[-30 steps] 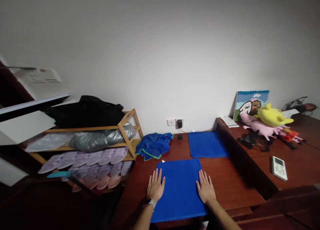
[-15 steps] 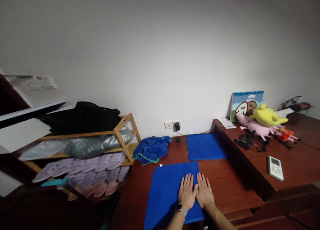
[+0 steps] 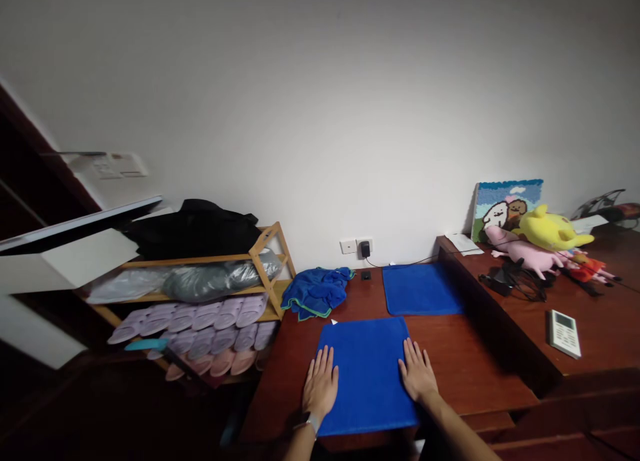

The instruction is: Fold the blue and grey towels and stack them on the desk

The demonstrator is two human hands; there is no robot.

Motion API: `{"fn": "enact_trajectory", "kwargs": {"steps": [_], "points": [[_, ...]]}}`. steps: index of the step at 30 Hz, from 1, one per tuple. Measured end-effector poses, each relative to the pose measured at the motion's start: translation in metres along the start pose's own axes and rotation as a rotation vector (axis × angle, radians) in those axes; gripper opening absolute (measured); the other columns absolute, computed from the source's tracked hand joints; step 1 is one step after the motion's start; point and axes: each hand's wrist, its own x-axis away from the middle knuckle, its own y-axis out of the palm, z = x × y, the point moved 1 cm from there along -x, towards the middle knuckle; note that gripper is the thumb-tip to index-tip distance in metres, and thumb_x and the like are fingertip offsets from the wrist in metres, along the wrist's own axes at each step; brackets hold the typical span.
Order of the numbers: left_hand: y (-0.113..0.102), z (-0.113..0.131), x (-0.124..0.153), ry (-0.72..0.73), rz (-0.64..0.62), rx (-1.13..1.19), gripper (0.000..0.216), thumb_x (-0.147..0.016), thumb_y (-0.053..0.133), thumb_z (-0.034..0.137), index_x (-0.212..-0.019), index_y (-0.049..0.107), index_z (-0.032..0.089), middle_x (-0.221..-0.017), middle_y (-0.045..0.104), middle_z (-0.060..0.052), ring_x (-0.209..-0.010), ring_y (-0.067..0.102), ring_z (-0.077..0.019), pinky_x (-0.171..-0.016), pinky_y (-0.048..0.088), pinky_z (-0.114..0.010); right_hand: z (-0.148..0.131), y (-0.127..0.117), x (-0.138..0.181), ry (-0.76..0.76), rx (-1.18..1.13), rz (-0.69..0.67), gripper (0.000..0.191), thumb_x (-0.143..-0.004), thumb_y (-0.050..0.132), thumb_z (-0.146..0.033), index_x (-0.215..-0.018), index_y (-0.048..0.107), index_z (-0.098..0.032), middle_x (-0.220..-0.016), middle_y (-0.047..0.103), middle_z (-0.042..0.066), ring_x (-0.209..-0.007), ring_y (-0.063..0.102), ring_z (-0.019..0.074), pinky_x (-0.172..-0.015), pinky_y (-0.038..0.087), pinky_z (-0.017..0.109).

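You have the blue cloth (image 3: pixel 369 374) spread flat at twelve o'clock in front of you, on the table (image 3: pixel 465 354). It is plain, matte and roughly square, its far corners lying at eleven and one o'clock. A small white tag (image 3: pixel 334 322) sticks up at the far edge, near the eleven o'clock corner. You see a smooth upper face; the sides at nine and three o'clock are partly covered. The six o'clock edge runs near the table's front. You cannot tell whether it is one layer or several.
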Motion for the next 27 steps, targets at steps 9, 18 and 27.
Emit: {"fn": "enact_trajectory", "kwargs": {"steps": [9, 18, 27], "points": [[0.008, 0.004, -0.003, -0.002, 0.029, -0.033, 0.059, -0.105, 0.023, 0.042, -0.161, 0.025, 0.023, -0.167, 0.026, -0.004, -0.154, 0.026, -0.0234, -0.126, 0.024, -0.048, 0.006, 0.016, 0.042, -0.07, -0.043, 0.06, 0.069, -0.102, 0.013, -0.053, -0.163, 0.016, -0.021, -0.168, 0.013, -0.005, -0.158, 0.006, 0.0198, -0.129, 0.005, 0.044], [-0.006, 0.014, -0.005, -0.01, 0.017, -0.071, 0.06, -0.102, 0.027, 0.035, -0.159, 0.032, 0.018, -0.166, 0.028, -0.006, -0.154, 0.027, -0.0233, -0.127, 0.021, -0.048, 0.005, 0.013, 0.045, -0.05, -0.058, 0.04, 0.07, -0.102, 0.012, -0.052, -0.163, 0.015, -0.017, -0.169, 0.01, -0.001, -0.158, 0.006, 0.0198, -0.129, 0.003, 0.043], [0.009, 0.19, 0.021, 0.386, -0.014, 0.183, 0.058, -0.106, 0.02, 0.044, -0.162, 0.016, 0.026, -0.167, 0.027, -0.003, -0.154, 0.026, -0.0224, -0.127, 0.026, -0.047, 0.005, 0.009, 0.049, -0.073, -0.02, 0.018, 0.067, -0.101, 0.014, -0.044, -0.162, 0.017, -0.015, -0.169, 0.008, 0.0, -0.158, 0.004, 0.0203, -0.129, 0.002, 0.044]]}}
